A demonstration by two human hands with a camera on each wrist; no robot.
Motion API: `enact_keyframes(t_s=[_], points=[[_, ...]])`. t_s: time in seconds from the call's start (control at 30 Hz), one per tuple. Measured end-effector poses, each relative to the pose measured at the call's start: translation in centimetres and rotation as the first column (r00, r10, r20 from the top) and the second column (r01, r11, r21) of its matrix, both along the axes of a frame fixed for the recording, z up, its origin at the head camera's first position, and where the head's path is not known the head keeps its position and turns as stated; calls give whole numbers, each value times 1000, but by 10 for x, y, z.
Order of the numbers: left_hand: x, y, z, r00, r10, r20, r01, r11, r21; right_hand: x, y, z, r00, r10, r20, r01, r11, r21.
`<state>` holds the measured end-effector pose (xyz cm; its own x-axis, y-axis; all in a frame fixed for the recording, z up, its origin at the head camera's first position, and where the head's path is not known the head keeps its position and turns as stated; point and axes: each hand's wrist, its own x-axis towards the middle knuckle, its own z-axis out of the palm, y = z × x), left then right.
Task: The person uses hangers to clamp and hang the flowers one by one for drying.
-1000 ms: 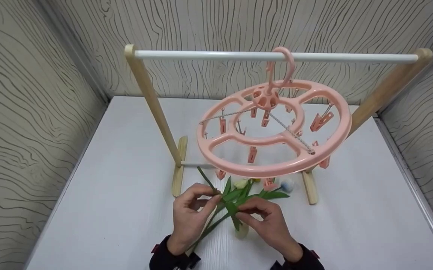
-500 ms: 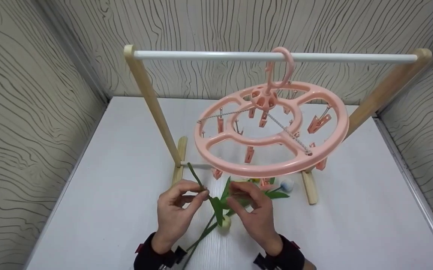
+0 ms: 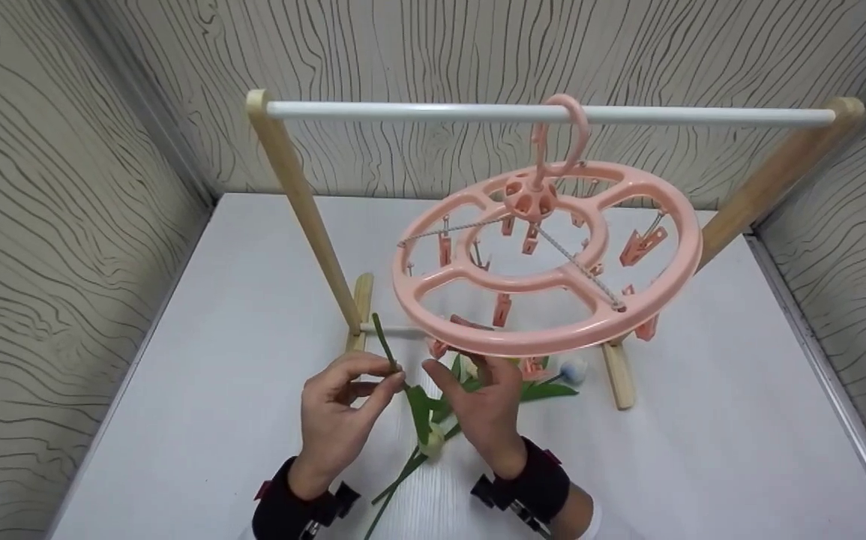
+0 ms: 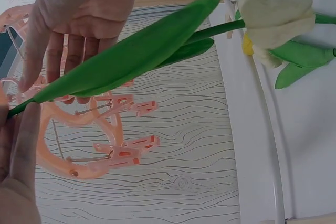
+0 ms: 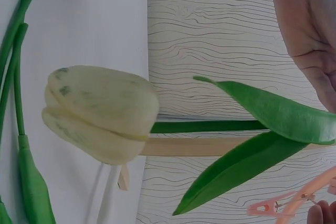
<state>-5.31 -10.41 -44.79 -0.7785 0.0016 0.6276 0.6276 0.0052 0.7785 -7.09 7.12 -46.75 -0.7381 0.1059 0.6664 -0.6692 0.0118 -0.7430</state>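
From right-wrist view | white tulip (image 5: pixel 102 116), green flecks (image 5: pixel 65 90) | head: too small

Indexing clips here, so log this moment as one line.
left hand: pinches white tulip by stem | right hand: at pink hanger, contact unclear | blue flower: on table

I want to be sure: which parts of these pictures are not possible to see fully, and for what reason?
Right hand, head view: partly behind the rim of the pink hanger.
Yellow flower, left wrist view: partly behind the white tulip.
Left hand, left wrist view: cut off by the left edge.
One stem, head view: lower end cut off by the bottom edge.
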Motion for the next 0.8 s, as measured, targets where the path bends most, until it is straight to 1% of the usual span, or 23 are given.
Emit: enact_keyframes(t_s=[0.1,0.23,0.33,0.43,0.73,0.8], points=[[-1,-1,1,1000,4,-10,-4,1000,-3,-4,-4,5,1000,-24,-14,24,1000,3],[-3,-1,2,1000,17,-25,-18,1000,-8,-7,-8,9,1000,-21,-20,22,1000,8],[-5,-2,1,999,26,-21,-26,1000,-11,-9,-10,12,1000,-14,-21,14,1000,3],[-5,-3,1,999,31,-8,-31,999,-9,-11,-11,13,999,-24,-28,24,1000,3],[-7,-4,0,999,35,-3,-35,999,-2,-9,-18,15,999,-33,-39,33,999,-2],[-7,-4,0,999,33,-15,-33,999,4,-8,-17,16,999,-29,-44,29,1000,-4]])
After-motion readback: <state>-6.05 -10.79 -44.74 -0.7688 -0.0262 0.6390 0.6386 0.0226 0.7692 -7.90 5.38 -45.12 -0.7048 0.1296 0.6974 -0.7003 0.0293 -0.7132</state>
